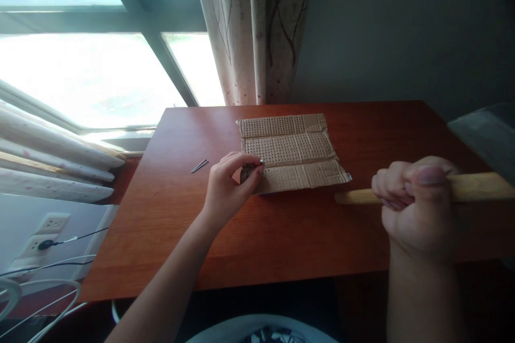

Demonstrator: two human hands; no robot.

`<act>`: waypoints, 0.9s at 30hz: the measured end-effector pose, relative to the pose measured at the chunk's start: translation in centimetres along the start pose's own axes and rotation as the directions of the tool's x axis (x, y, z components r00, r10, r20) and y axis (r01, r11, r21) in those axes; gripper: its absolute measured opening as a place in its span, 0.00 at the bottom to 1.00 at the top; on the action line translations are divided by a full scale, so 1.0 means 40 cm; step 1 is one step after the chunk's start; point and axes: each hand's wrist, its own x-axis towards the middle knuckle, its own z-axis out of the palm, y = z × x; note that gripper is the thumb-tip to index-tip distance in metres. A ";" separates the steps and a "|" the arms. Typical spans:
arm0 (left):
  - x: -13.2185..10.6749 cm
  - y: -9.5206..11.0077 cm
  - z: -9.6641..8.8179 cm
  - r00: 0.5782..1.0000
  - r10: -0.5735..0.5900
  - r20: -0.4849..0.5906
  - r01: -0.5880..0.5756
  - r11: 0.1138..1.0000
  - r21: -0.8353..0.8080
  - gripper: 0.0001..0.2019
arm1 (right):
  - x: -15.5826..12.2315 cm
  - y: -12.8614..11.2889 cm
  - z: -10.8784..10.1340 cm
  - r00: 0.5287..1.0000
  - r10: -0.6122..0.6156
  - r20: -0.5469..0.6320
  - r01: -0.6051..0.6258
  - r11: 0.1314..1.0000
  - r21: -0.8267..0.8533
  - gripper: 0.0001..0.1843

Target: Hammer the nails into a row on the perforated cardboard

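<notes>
A flattened brown cardboard sheet (289, 147), creased and punched with rows of small holes, lies on the wooden table (281, 236). At its left near corner, my left hand (231, 179) is closed in a pinch on a nail (261, 161). Only the nail's shiny head shows clearly above my fingertips. Something dark and patterned under those fingers is mostly hidden. My right hand (418, 201) grips a pale wooden stick (477, 187), raised over the table's right side. The stick thickens to the right and runs out of view, so that end is hidden.
Two loose nails (200, 166) lie on the table left of the cardboard. Beyond the left edge are a window, a curtain (48, 155), and a wall socket (38, 246) with a plug and cables. A white rounded rim (261, 324) shows below the table's front edge.
</notes>
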 end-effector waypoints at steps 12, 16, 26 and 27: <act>-0.003 -0.010 0.003 0.999 0.038 -0.032 -0.039 0.999 -0.011 0.02 | -0.001 -0.002 0.000 1.000 0.022 0.009 -0.022 1.000 -0.018 0.25; -0.005 -0.011 0.005 0.999 0.044 -0.032 -0.044 0.999 -0.020 0.02 | -0.002 -0.005 0.003 1.000 0.016 0.007 -0.016 1.000 -0.022 0.24; -0.003 -0.004 0.006 0.998 0.049 -0.033 -0.050 0.999 -0.022 0.02 | 0.001 -0.005 -0.004 0.999 0.013 0.049 -0.009 0.996 -0.084 0.25; -0.003 -0.004 0.006 0.998 0.049 -0.033 -0.050 0.999 -0.020 0.02 | 0.001 -0.005 -0.004 0.999 0.014 0.050 -0.009 0.996 -0.088 0.25</act>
